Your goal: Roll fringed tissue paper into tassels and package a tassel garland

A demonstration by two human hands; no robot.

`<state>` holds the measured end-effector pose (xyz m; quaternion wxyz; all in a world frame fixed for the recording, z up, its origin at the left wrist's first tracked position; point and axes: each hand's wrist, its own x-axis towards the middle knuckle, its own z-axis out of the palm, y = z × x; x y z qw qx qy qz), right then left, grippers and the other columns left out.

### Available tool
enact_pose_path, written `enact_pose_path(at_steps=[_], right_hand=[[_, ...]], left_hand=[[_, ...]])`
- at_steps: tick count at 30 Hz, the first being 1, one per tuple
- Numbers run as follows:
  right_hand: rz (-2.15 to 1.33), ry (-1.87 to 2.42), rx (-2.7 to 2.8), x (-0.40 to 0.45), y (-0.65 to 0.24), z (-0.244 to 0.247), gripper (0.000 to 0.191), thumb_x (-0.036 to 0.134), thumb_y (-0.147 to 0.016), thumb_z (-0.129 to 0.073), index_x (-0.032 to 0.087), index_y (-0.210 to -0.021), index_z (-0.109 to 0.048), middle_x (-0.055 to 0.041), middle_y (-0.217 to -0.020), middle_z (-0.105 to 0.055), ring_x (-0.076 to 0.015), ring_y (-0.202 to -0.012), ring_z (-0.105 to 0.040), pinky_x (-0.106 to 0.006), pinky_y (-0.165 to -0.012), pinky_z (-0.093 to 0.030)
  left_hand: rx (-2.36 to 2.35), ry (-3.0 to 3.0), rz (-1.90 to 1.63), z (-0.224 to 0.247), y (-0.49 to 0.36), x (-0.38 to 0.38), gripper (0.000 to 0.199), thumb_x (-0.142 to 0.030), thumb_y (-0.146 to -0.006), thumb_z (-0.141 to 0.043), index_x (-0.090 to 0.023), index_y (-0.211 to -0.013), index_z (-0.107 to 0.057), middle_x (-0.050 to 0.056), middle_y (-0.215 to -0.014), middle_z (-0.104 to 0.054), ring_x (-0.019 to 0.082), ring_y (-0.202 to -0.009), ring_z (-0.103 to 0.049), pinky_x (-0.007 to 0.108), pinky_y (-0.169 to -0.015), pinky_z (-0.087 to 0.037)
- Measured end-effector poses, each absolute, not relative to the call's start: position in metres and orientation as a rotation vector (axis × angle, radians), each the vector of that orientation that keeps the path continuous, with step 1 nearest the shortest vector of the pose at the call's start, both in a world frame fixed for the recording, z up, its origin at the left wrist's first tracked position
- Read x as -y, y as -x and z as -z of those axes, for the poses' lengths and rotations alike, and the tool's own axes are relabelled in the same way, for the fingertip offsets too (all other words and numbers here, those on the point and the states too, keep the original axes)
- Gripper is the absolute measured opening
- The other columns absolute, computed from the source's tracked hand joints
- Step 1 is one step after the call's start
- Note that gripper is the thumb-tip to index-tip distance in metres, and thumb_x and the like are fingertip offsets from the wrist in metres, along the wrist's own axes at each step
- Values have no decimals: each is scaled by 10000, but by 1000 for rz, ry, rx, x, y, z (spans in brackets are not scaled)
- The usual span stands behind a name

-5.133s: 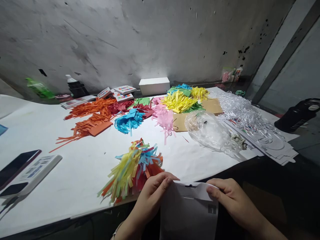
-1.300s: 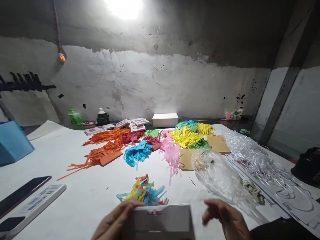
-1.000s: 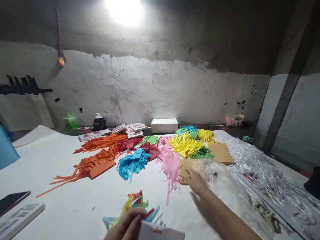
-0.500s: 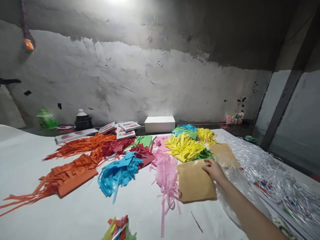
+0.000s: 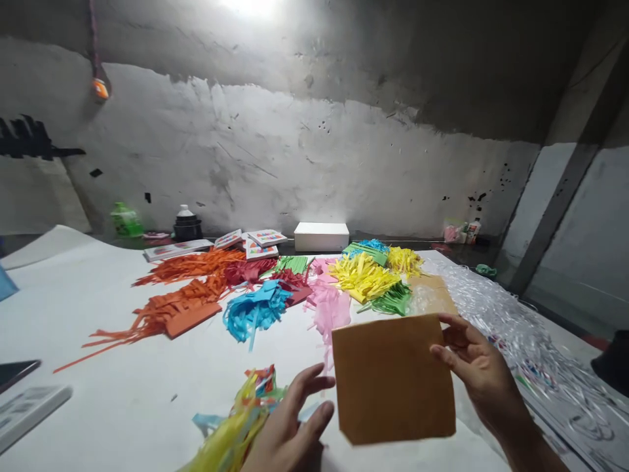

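My right hand [image 5: 479, 367] pinches the upper right edge of a brown paper envelope [image 5: 396, 380], raised above the white table. My left hand [image 5: 299, 419] is beside the envelope's left edge, thumb and fingers apart, holding nothing. Under and left of that hand lies a bundle of mixed-colour strips [image 5: 236, 419], mostly yellow. Behind the envelope are pink strips [image 5: 330, 305], a yellow fringe bundle [image 5: 366, 278] and green strips [image 5: 393, 299]. Another brown envelope [image 5: 437, 292] lies flat on the table, partly under clear plastic.
Blue [image 5: 258, 308], orange [image 5: 191, 308] and dark red fringes [image 5: 250, 270] lie left of centre. A white box [image 5: 321, 237] stands by the wall. White stringy strands [image 5: 521, 321] cover the right side. A white box-like object [image 5: 32, 410] sits at the lower left.
My right hand has lifted the brown envelope off the table and brought it nearer. My left hand has come into view beside it. The view has shifted left.
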<state>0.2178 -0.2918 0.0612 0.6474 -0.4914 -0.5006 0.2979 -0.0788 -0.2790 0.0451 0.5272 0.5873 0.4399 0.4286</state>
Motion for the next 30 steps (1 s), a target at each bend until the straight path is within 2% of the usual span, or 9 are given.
enact_pose_path(at_steps=[4, 6, 9, 11, 13, 16, 20, 27, 30], right_hand=[[-1041, 1119, 1101, 308, -207, -45, 528, 439, -782, -796, 258, -1215, -555, -9, -857, -679, -202, -845, -668, -331, -772, -547], [-1035, 1200, 1153, 310, -208, -34, 511, 460, -813, -748, 242, -1225, -538, -20, -837, -680, -234, -833, -679, -396, -779, -555], [-370, 1373, 1300, 311, -205, -22, 440, 422, -831, -714, 231, -1207, -590, -81, -991, -683, -292, -947, -659, -498, -865, -530], [103, 1302, 1457, 313, -194, -20, 332, 313, -886, -664, 250, -1210, -624, -95, -1132, -650, -286, -1081, -612, -483, -952, -496], [256, 1117, 1707, 314, -176, -22, 330, 200, -940, -585, 263, -1262, -612, -87, -1221, -625, -257, -1189, -558, -436, -1021, -462], [143, 945, 1973, 310, -148, -28, 343, 162, -961, -559, 243, -1292, -595, -78, -1221, -639, -240, -1196, -545, -414, -1041, -445], [-153, 948, 1940, 301, -131, -25, 228, 172, -967, -566, 269, -1144, -671, -36, -1034, -676, -212, -1017, -599, -395, -950, -478], [-461, 1069, 1782, 305, -132, -24, 145, 226, -903, -666, 282, -995, -763, -38, -891, -648, -220, -922, -607, -352, -819, -506], [-547, 1062, 1774, 308, -131, -28, 152, 249, -907, -670, 308, -990, -784, -25, -833, -636, -199, -863, -611, -320, -773, -508]], left_hand=[[-796, -1197, -948, -49, 58, 287, 461, -561, -833, -660, -193, -1098, -746, 118, -1176, -744, 335, -1117, -653, 424, -990, -502], [-790, -1156, -947, -47, 56, 289, 424, -516, -825, -695, -186, -1087, -747, 113, -1137, -758, 324, -1078, -673, 420, -985, -504], [-777, -1129, -979, -41, 58, 289, 430, -470, -803, -736, -207, -1143, -721, 91, -1108, -766, 302, -1030, -692, 402, -948, -522], [-757, -1127, -971, -37, 57, 289, 401, -441, -819, -722, -208, -1145, -720, 86, -1094, -768, 292, -1012, -695, 394, -933, -523], [-751, -1181, -959, -35, 54, 288, 337, -396, -837, -701, -193, -1103, -741, 83, -1075, -770, 281, -1008, -688, 378, -940, -509], [-789, -1304, -944, -36, 48, 289, 278, -343, -865, -650, -186, -1064, -764, 68, -1036, -775, 269, -1007, -671, 349, -930, -495], [-788, -1389, -912, -42, 45, 291, 266, -292, -877, -605, -195, -1052, -779, 46, -1019, -777, 249, -970, -665, 334, -946, -476], [-785, -1414, -848, -43, 47, 291, 455, -549, -909, -580, -154, -991, -789, 68, -910, -771, 247, -876, -652, 322, -860, -488], [-766, -1386, -830, -41, 46, 291, 467, -563, -905, -574, -147, -953, -781, 60, -875, -757, 234, -857, -635, 298, -816, -482]])
